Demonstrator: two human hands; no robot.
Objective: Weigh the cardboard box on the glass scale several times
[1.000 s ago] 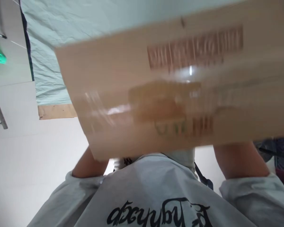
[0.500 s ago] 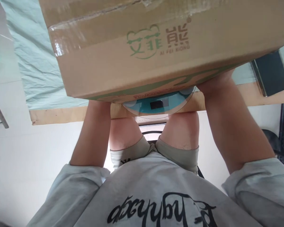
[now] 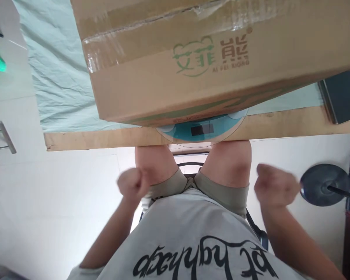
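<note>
Taped cardboard box sits on round glass scale, long axis left-right; left hand, right hand clenched, empty, near knees.

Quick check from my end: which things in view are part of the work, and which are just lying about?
In the work: cardboard box resting on the round scale; left hand and right hand, both empty and curled.

Lying about: dark tablet, green cloth, round stand base.

box on scale, scale on table, hands below
</note>
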